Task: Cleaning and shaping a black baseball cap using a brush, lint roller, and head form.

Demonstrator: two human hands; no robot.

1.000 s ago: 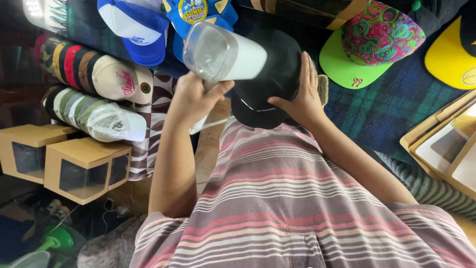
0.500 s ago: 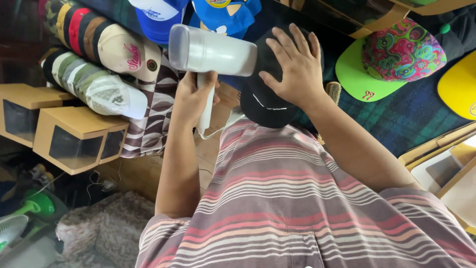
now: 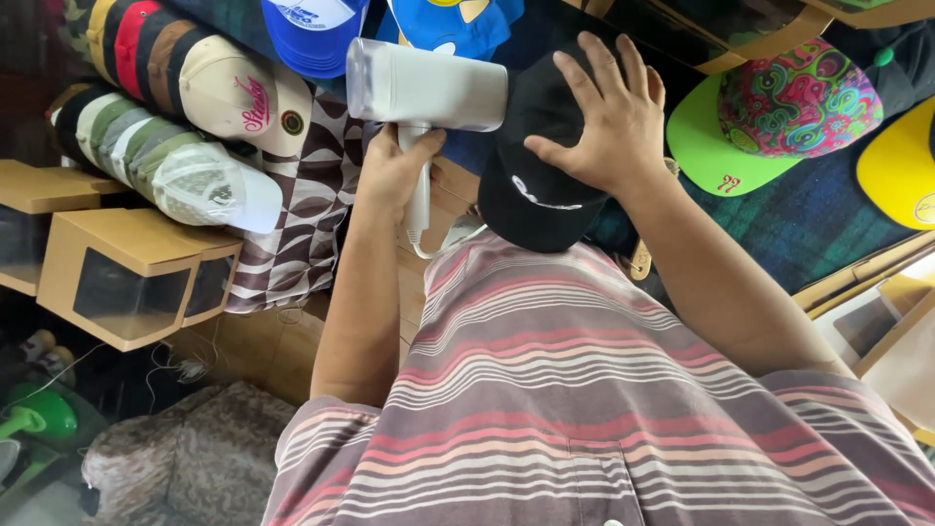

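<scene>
Head view shows the left hand [image 3: 394, 170] wrapped tight around the handle of a white handheld dryer [image 3: 426, 88], whose barrel lies roughly level, long axis left to right, one end toward the black cap [image 3: 531, 166] and its handle hanging down with a white cord trailing. The right hand [image 3: 602, 122] lies open, fingers spread, flat against the cap's crown; the brim points down toward the striped shirt [image 3: 584, 390]. Beyond, stacked caps [image 3: 185, 97] sit left above cardboard boxes [image 3: 127, 268]; a green-brimmed patterned cap [image 3: 779, 107] lies right on plaid cloth [image 3: 808, 219].
</scene>
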